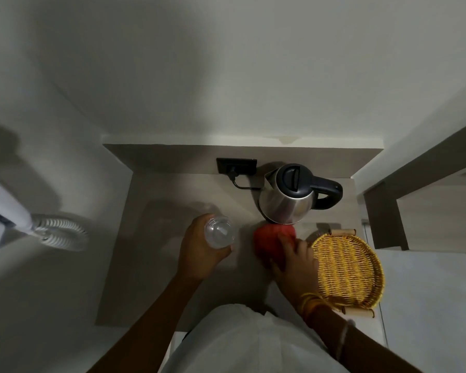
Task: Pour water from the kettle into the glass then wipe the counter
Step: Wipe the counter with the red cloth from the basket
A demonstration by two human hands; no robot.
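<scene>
A steel kettle (288, 200) with a black lid and handle stands at the back right of the beige counter (156, 238), plugged into a black wall socket (236, 166). My left hand (199, 254) is wrapped around a clear glass (218, 232) held upright over the counter's middle. My right hand (296, 265) presses a bunched red cloth (272, 240) onto the counter just in front of the kettle. I cannot tell how much water the glass holds.
A yellow woven basket (347, 273) with wooden handles sits at the counter's right edge, touching my right hand's side. A corrugated white hose (59, 232) hangs left of the counter. Walls close the counter at the back and right.
</scene>
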